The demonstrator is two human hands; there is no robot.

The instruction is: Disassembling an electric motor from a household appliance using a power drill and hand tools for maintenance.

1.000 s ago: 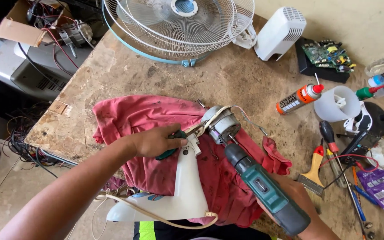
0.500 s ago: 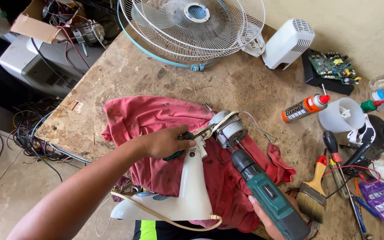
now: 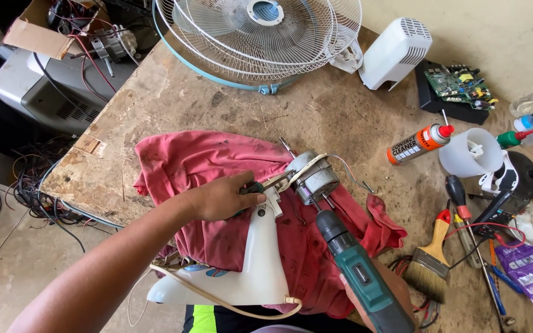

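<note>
On the crumpled red cloth [image 3: 217, 185], left hand [image 3: 220, 197] clamps the white plastic fan stand [image 3: 251, 259] while right hand [image 3: 396, 290] grips the teal cordless drill [image 3: 356, 271]; keep its bit square on the grey metal motor [image 3: 313, 176].

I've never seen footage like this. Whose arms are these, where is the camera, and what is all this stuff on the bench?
The camera sits on a person's head and looks down, so the arms are their own. The left hand grips a dark-handled tool against the white plastic fan stand. The right hand, mostly hidden, holds a teal and black cordless drill with its tip at the small grey metal fan motor. Both lie on a red cloth on the worn wooden workbench. Around them: a round wire fan guard, an orange spray can and a wooden-handled paintbrush.
</note>
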